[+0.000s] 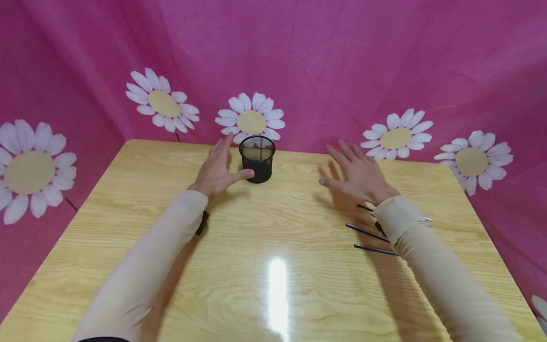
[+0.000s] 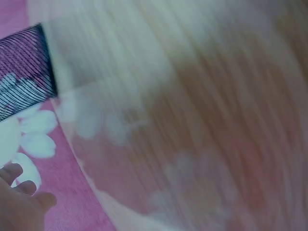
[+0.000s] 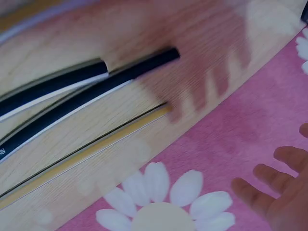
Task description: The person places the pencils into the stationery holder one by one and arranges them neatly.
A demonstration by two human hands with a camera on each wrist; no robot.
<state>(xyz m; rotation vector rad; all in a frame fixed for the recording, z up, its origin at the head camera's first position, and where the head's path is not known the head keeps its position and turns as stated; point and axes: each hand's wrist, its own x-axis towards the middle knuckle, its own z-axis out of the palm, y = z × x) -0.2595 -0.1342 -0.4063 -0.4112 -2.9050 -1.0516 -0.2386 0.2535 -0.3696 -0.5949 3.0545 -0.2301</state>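
A black mesh pen cup (image 1: 258, 164) stands upright towards the back of the table. Beside its left side is my left hand (image 1: 218, 168), fingers straight and spread, the thumb reaching across the cup's lower front in the head view. Only a few left fingers (image 2: 24, 202) appear in the left wrist view, below the cup. My right hand (image 1: 359, 173) is spread with straight fingers over the table's right part, holding nothing. Several slim pencils (image 1: 367, 232) lie under and beside the right wrist, partly hidden by the sleeve; the right wrist view shows dark ones and a yellow pencil (image 3: 96, 147).
The light wooden table (image 1: 239, 266) carries a bright glare spot near its front. Pink cloth (image 1: 307, 71) with large white daisies hangs behind and at both sides, right up to the table edges.
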